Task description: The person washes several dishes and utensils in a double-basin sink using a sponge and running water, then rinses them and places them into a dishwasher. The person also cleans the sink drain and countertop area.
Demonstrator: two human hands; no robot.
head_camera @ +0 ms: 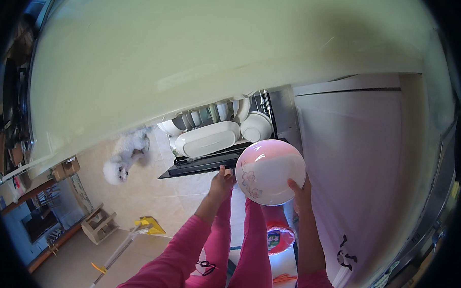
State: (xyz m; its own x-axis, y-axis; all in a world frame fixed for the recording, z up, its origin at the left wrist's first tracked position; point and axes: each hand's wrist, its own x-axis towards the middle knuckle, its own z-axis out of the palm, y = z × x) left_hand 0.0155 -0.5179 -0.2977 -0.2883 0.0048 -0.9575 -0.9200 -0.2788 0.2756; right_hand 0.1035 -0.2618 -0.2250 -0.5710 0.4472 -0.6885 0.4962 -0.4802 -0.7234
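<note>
My right hand [301, 194] holds a round plate [271, 172] by its right rim, thumb on its face. The plate is white with a pink band and printed flowers. My left hand [222, 181], its fingers curled, is at the black front [199, 166] of a pulled-out dish drawer, just left of the plate. Whether it grips the edge is hidden. In the drawer stand a white oblong dish [209, 138], a white bowl [256, 127] and a row of several upright dishes [205, 115]. The worktop hides the drawer's back.
A pale green worktop [219, 40] overhangs the drawer. A white dog [125, 155] is on the tiled floor to the left. Near it are a wooden stool [100, 224] and a yellow dustpan [151, 225]. A red-lined bin [282, 239] stands by my legs, beside a white cabinet door [352, 148].
</note>
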